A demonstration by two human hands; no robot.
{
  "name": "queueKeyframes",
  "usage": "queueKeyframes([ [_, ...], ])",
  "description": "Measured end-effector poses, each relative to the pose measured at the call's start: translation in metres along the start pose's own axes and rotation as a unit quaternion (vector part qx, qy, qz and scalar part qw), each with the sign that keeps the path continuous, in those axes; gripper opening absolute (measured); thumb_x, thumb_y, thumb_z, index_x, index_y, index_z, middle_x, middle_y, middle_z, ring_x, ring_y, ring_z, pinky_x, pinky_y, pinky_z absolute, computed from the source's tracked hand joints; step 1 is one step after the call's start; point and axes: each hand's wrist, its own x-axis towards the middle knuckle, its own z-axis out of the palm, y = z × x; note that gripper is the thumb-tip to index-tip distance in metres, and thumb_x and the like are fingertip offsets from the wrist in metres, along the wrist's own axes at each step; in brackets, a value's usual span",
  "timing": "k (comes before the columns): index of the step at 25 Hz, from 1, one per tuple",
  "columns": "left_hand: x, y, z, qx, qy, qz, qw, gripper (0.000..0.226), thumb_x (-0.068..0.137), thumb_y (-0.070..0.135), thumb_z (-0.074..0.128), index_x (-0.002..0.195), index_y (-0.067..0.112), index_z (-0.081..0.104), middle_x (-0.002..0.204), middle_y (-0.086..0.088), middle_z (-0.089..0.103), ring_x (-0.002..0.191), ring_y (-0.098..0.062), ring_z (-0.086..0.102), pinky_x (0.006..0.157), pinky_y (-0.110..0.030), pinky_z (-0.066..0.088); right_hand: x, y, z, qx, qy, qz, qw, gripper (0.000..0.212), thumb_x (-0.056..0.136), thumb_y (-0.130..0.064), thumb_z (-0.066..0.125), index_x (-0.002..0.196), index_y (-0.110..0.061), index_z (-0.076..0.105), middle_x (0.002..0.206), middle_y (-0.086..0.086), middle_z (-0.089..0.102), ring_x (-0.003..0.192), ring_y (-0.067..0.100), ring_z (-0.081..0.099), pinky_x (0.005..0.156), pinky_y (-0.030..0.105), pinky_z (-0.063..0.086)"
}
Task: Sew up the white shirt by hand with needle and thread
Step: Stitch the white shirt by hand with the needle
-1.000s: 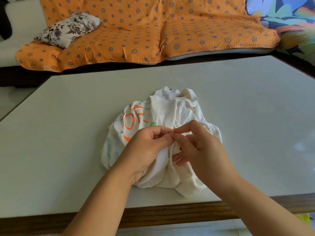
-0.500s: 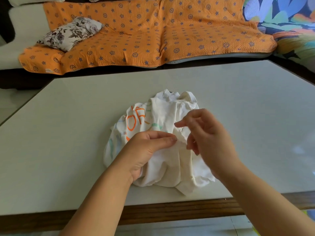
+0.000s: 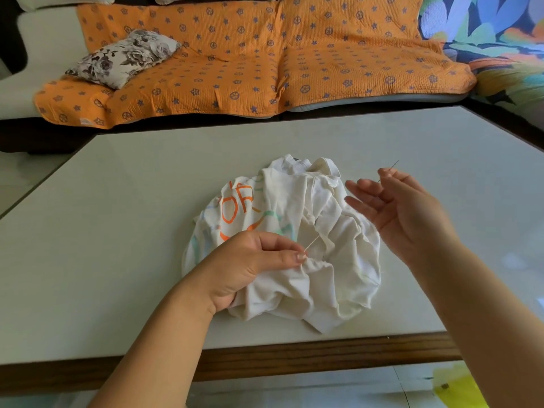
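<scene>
A home living room is indicated: a sofa [image 3: 53,63] is draped in an orange patterned cover [image 3: 265,63], with a floral cushion [image 3: 123,61], behind a low table [image 3: 117,207].

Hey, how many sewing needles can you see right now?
1. The needle is pinched in the right hand, just right of the white shirt, with its tip pointing up and away. Others could be hidden in the shirt's folds.

bench [image 3: 117,231]: pale top, wooden front edge
sofa cover [image 3: 265,60]: orange, blue star pattern
cushion [image 3: 123,58]: floral, on the cover's left end
</scene>
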Motion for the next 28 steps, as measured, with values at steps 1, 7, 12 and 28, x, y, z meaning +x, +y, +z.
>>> queueKeyframes([
  [1, -0.002, 0.000, -0.002, 0.010, -0.011, 0.002, 1.000, 0.009, 0.067, 0.015, 0.084, 0.073, 0.020, 0.079, 0.078, 0.001, 0.073, 0.077, -0.008, 0.069, 0.072, -0.020, 0.051, 0.004, 0.000, -0.004, -0.035, 0.019, -0.013, 0.999, 0.015, 0.101, -0.010, 0.047, 0.090, -0.015, 0.054, 0.077, 0.010, 0.069, 0.091, 0.030, 0.072, 0.092, 0.047, 0.055],
  [7, -0.014, -0.001, -0.015, -0.025, -0.046, 0.023, 0.998, 0.025, 0.047, 0.019, 0.092, 0.068, 0.018, 0.078, 0.072, 0.001, 0.072, 0.068, -0.008, 0.068, 0.064, -0.019, 0.054, 0.012, 0.018, -0.023, -0.421, 0.090, -0.117, 0.895, 0.013, 0.098, -0.024, 0.054, 0.086, -0.029, 0.055, 0.086, -0.005, 0.071, 0.090, 0.014, 0.068, 0.061, 0.025, 0.044],
  [12, -0.020, -0.002, -0.024, -0.107, -0.009, 0.037, 0.994, 0.051, 0.023, 0.030, 0.100, 0.065, 0.016, 0.076, 0.069, -0.004, 0.072, 0.062, -0.014, 0.070, 0.060, -0.023, 0.057, 0.015, 0.012, -0.045, -0.553, 0.101, -0.111, 0.820, 0.012, 0.098, -0.024, 0.047, 0.094, -0.026, 0.058, 0.088, -0.006, 0.069, 0.080, 0.015, 0.061, 0.056, 0.024, 0.039],
  [28, -0.024, 0.004, -0.006, -0.053, 0.072, 0.082, 0.993, 0.010, 0.063, 0.013, 0.074, 0.069, 0.019, 0.079, 0.076, -0.001, 0.075, 0.073, -0.010, 0.071, 0.066, -0.021, 0.056, -0.062, 0.001, 0.007, -0.412, -0.007, -0.036, 0.910, 0.009, 0.096, -0.015, 0.055, 0.092, -0.012, 0.062, 0.088, 0.000, 0.075, 0.054, 0.020, 0.061, 0.053, 0.029, 0.041],
])
